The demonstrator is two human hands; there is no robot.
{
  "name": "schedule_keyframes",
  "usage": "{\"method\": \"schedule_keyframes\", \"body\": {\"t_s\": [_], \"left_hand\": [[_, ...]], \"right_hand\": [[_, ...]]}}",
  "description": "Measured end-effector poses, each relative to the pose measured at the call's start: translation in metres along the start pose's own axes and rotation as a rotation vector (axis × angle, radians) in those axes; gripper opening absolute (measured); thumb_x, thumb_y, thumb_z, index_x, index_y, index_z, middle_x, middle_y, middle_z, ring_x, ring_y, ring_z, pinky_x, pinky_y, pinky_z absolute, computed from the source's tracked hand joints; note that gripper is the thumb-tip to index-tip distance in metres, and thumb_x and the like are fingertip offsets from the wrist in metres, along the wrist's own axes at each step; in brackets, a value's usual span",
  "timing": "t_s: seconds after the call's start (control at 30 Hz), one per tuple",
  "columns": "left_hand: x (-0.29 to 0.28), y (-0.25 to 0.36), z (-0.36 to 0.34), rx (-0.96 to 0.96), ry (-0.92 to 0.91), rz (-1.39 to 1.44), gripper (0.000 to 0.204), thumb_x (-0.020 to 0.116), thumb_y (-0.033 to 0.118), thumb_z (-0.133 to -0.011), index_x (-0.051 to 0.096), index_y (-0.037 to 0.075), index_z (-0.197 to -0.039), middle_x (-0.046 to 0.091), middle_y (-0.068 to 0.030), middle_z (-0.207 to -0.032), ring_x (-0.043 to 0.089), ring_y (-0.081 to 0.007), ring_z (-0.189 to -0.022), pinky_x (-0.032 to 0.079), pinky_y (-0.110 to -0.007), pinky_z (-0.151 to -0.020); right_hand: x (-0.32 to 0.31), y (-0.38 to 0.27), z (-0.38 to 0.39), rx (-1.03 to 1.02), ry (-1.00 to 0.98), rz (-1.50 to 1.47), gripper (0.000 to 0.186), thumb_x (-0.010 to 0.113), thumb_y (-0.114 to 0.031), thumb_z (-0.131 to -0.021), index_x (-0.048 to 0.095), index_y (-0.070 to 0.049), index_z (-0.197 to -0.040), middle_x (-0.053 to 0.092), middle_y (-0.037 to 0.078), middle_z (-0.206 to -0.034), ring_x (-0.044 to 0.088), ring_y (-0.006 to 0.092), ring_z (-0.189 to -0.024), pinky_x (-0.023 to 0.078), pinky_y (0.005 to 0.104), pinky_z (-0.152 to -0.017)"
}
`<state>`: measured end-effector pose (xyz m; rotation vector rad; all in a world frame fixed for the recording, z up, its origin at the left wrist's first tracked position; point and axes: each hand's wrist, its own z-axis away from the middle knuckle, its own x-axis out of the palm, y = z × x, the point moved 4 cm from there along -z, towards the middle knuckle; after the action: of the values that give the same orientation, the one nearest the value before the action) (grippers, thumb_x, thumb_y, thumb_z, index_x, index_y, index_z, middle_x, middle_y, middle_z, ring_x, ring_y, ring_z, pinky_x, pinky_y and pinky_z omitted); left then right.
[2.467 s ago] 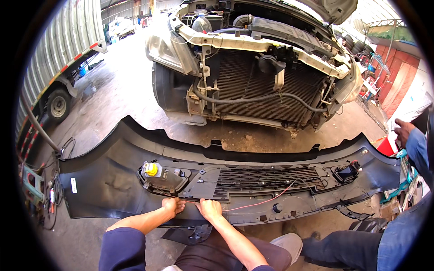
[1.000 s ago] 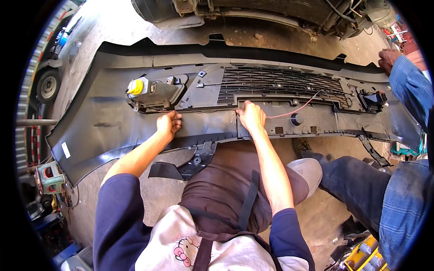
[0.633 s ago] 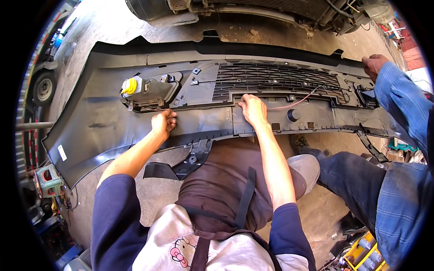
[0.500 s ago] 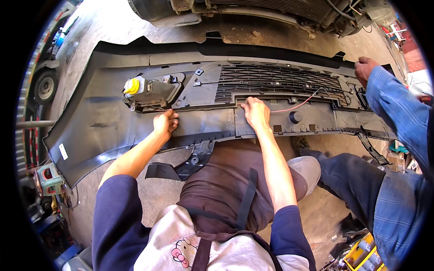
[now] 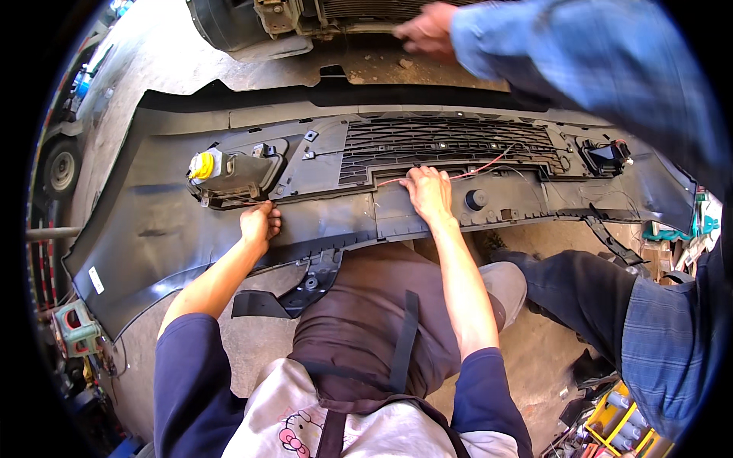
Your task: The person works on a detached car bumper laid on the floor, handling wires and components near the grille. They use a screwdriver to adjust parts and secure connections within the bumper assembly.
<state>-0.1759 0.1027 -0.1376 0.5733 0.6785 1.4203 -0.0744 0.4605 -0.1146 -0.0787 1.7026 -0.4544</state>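
A large black car bumper cover (image 5: 164, 248) lies inner side up across my legs. My left hand (image 5: 259, 224) is closed at the lower edge of the left fog lamp (image 5: 237, 177), which carries a yellow cap (image 5: 201, 166). Whatever its curled fingers hold is hidden. Below the mesh grille (image 5: 450, 145), my right hand (image 5: 429, 192) pinches a thin red wire (image 5: 489, 162). The wire shows on both sides of that hand and runs right, up over the grille. A black round sensor-like knob (image 5: 476, 200) sits right of this hand.
A co-worker's blurred hand (image 5: 427, 32) and blue sleeve (image 5: 580, 53) reach across the far right, above the bumper. Their bent leg (image 5: 573, 294) is at my right. A car front (image 5: 282, 19) stands beyond. A yellow crate (image 5: 611, 420) is lower right; a greenish stool (image 5: 76, 328) is left.
The co-worker's arm has swung left and away over the bumper, uncovering the right fog lamp. The view has shifted slightly; more red wire shows left of my right hand.
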Motion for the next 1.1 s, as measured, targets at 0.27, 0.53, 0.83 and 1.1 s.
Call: {"method": "schedule_keyframes", "body": {"t_s": [0.27,0.53,0.83,1.1], "left_hand": [[-0.001,0.003,0.002,-0.012,0.003,-0.082,0.015,0.053,0.021,-0.093,0.059,0.006,-0.094,0.063,-0.0025,-0.071,0.056,-0.0109,-0.051,0.044,-0.024,-0.043],[-0.004,0.007,0.01,-0.13,-0.068,-0.215,0.02,0.054,0.027,-0.091,0.058,0.007,-0.091,0.064,-0.0054,-0.071,0.057,-0.0135,-0.051,0.043,-0.027,-0.041],[0.026,0.058,0.044,-0.131,-0.438,-0.795,0.039,0.057,0.03,-0.091,0.057,0.0,-0.115,0.068,-0.0111,-0.082,0.064,-0.0177,-0.06,0.051,-0.031,-0.046],[0.097,0.08,0.062,0.39,-0.878,-1.193,0.03,0.055,0.026,-0.092,0.063,0.001,-0.107,0.067,-0.0076,-0.086,0.064,-0.0148,-0.071,0.054,-0.03,-0.062]], "right_hand": [[-0.023,0.023,0.001,-0.027,0.139,-0.027,0.017,0.068,-0.021,-0.079,0.06,-0.007,-0.083,0.063,0.006,-0.084,0.057,0.0261,-0.087,0.041,0.0389,-0.078],[-0.028,0.03,-0.007,-0.12,0.166,-0.032,0.016,0.067,-0.016,-0.08,0.058,-0.006,-0.089,0.062,0.008,-0.086,0.056,0.0276,-0.088,0.04,0.0399,-0.079],[-0.037,0.037,-0.005,-0.148,0.241,0.001,0.012,0.067,-0.019,-0.079,0.061,-0.009,-0.081,0.059,0.006,-0.08,0.055,0.0264,-0.085,0.04,0.039,-0.077],[-0.038,0.04,-0.006,-0.124,0.181,0.041,0.013,0.067,-0.019,-0.079,0.061,-0.007,-0.081,0.059,0.006,-0.081,0.055,0.0264,-0.085,0.04,0.0391,-0.078]]}}
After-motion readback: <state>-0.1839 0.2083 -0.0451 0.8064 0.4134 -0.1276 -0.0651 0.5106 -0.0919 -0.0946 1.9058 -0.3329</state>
